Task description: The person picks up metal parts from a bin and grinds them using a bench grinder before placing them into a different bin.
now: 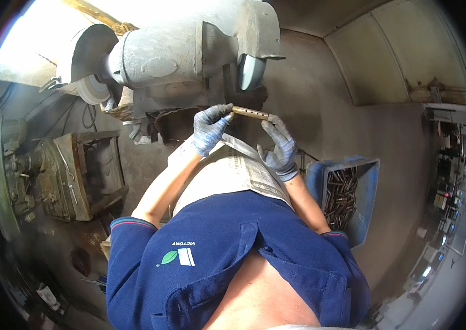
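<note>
Between my two gloved hands is a short brass-coloured metal tube (pixel 250 113) with a row of small holes along its side. My left hand (pixel 210 128) is closed on its left end, thumb and fingers pinching it. My right hand (pixel 280 147) has its fingertips at the tube's right end, with the thumb standing apart lower down. Both gloves are grey and blue, darkened at the fingers. Just beyond the tube stands a bench grinder (pixel 172 55); its right grinding wheel (pixel 252 72) is above and near the tube, apart from it.
A blue plastic crate (pixel 369 203) at my right holds many metal tubes (pixel 340 195). The grinder's left wheel (pixel 93 90) shows under its guard. An old green machine (pixel 51 176) with a metal frame stands at the left. A pale cloth (pixel 227 170) covers my lap.
</note>
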{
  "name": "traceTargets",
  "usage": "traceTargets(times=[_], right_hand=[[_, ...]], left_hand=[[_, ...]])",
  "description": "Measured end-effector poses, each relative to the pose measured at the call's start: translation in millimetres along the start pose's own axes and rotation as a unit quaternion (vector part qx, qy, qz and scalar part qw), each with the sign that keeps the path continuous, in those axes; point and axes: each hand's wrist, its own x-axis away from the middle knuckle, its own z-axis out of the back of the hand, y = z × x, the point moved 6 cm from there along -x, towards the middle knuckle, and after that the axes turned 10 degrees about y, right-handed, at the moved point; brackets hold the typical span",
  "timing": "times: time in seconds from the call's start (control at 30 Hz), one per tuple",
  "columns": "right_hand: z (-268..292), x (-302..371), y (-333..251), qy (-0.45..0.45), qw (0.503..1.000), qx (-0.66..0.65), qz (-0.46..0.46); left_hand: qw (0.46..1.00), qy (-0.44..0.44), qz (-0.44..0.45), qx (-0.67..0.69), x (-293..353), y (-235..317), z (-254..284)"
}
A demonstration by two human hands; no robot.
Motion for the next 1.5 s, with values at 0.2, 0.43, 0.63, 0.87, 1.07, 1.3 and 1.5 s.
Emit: traceTargets(times=[0.2,0.43,0.63,0.87,1.07,1.3,1.5], right_hand=[[19,10,-24,-0.004,0.999,0.032,0.016],[66,34,-18,0.007,0.998,0.062,0.008],[174,110,26,0.044,0.982,0.131,-0.129],[303,187,54,0.105,0.887,0.382,-0.237],[202,149,84,0.046,0.959,0.001,-0.280],[35,111,25,-0.181,0.974,-0.094,-0.099],[-21,126,-6,-0.260,0.941,-0.127,-0.173]], left_hand=[[0.999,-0.037,-0.029,-0.028,16,8,-6],[0.989,-0.102,0.027,-0.099,35,-3,-20],[0.982,0.020,0.116,-0.150,74,-72,52],[0.943,0.081,0.301,-0.118,190,-141,88],[0.941,0.020,0.242,-0.236,197,-130,90],[0.914,0.171,0.121,-0.348,243,-34,169],[0.847,0.479,0.064,-0.221,394,5,328]])
